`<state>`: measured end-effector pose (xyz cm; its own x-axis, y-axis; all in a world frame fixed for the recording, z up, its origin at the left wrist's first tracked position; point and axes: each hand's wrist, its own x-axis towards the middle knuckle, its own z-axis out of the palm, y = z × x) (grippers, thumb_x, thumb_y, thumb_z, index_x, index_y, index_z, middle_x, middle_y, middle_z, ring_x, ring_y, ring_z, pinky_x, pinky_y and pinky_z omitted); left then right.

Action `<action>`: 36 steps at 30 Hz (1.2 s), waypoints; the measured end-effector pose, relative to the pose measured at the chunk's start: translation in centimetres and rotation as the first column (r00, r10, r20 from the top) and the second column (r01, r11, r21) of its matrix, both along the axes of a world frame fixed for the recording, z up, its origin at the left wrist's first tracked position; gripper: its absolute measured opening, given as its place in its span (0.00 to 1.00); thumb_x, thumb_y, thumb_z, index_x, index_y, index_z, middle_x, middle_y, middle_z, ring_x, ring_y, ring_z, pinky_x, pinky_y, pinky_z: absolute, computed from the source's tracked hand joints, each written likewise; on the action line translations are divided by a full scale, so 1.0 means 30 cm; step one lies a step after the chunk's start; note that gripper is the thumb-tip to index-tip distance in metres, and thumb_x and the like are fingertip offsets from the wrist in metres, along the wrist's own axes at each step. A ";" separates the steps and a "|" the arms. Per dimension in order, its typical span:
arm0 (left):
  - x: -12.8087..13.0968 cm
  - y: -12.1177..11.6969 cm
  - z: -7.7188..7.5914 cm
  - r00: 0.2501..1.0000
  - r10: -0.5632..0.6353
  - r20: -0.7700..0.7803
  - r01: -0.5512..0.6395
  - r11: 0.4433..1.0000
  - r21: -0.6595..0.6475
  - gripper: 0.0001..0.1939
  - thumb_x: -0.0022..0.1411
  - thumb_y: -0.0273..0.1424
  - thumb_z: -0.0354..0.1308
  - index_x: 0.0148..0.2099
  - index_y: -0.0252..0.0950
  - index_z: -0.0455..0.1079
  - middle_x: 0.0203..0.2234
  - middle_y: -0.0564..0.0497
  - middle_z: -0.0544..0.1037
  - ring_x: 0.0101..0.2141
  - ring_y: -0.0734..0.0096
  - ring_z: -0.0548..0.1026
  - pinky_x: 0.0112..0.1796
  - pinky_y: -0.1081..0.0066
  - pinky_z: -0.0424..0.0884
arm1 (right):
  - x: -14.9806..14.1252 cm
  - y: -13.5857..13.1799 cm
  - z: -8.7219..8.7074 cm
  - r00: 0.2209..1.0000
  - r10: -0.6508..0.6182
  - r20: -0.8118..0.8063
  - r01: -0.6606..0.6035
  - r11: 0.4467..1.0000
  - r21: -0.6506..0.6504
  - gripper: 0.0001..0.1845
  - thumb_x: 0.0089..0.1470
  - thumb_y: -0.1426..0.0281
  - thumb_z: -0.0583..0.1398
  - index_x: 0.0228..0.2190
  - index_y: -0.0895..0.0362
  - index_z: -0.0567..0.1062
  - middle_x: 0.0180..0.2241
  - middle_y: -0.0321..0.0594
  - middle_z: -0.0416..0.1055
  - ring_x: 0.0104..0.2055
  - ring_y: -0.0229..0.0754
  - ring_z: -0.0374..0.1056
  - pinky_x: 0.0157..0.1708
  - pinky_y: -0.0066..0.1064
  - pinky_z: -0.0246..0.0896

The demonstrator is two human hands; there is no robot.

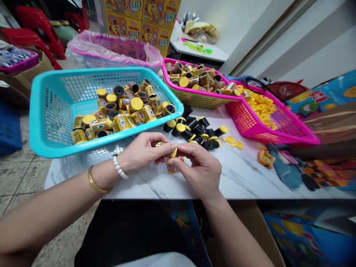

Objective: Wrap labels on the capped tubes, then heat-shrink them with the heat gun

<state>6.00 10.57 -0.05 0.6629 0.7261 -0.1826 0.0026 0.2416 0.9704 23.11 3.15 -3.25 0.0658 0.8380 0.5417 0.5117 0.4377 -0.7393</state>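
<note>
My left hand (147, 148) and my right hand (200, 167) meet above the front of the marbled table, fingers closed round one small canister. Its yellow cap (174, 152) shows between the fingertips, and a bit of patterned yellow wrapping appears by my left fingers; the rest is hidden. Under the hands lies a colourful printed piece (172, 167), partly covered. Just beyond them, several black canisters (198, 129) with yellow caps lie in a loose heap. Left of the heap, a turquoise basket (41, 111) holds many canisters in yellow printed wrapping.
Behind, a pink basket (200, 97) holds more wrapped canisters; another pink basket (294, 128) holds yellow plastic pieces. Yellow linked rings (233, 142) lie near the heap. To the right are a small yellow box (266, 158) and a blue-grey cloth (285, 168). Printed cartons (141, 22) are stacked behind.
</note>
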 end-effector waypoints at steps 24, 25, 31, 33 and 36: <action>-0.016 0.012 -0.005 0.948 -0.297 -0.118 0.251 0.920 -0.299 0.30 0.46 0.59 0.65 0.25 0.34 0.68 0.12 0.55 0.68 0.09 0.82 0.56 0.11 0.77 0.47 | 0.020 0.113 0.150 0.987 -0.023 -0.159 0.016 0.999 -0.047 0.12 0.51 0.71 0.67 0.39 0.51 0.76 0.38 0.36 0.75 0.32 0.37 0.74 0.32 0.31 0.74; -0.016 0.012 -0.007 0.939 -0.310 -0.148 0.260 0.924 -0.281 0.29 0.45 0.58 0.67 0.25 0.35 0.68 0.12 0.56 0.68 0.09 0.81 0.57 0.11 0.77 0.47 | 0.025 0.149 0.179 0.988 -0.028 -0.153 0.020 0.998 -0.055 0.15 0.50 0.69 0.68 0.41 0.50 0.75 0.39 0.36 0.75 0.32 0.37 0.75 0.33 0.31 0.74; -0.004 0.007 -0.022 0.943 -0.029 -0.331 0.055 0.996 0.070 0.21 0.56 0.46 0.64 0.23 0.36 0.65 0.12 0.55 0.67 0.13 0.79 0.59 0.16 0.76 0.50 | 0.097 0.267 0.201 0.936 -0.158 0.313 0.166 0.986 0.003 0.17 0.53 0.62 0.66 0.44 0.54 0.78 0.32 0.37 0.77 0.29 0.40 0.72 0.32 0.34 0.69; -0.001 -0.003 -0.035 0.940 0.088 -0.329 0.028 0.943 0.331 0.16 0.60 0.39 0.62 0.24 0.35 0.69 0.15 0.53 0.69 0.18 0.76 0.63 0.21 0.75 0.55 | 0.118 0.237 0.162 0.829 -0.220 0.514 0.214 0.974 0.072 0.11 0.53 0.61 0.66 0.35 0.56 0.80 0.28 0.39 0.76 0.28 0.42 0.71 0.31 0.35 0.67; 0.007 -0.024 -0.062 0.909 0.168 -0.381 0.153 0.716 0.681 0.07 0.61 0.33 0.61 0.33 0.36 0.78 0.26 0.49 0.75 0.27 0.71 0.70 0.29 0.74 0.61 | 0.123 0.149 0.103 0.746 -0.220 0.629 0.164 0.975 0.147 0.10 0.58 0.64 0.62 0.31 0.56 0.80 0.28 0.40 0.77 0.30 0.42 0.73 0.33 0.34 0.66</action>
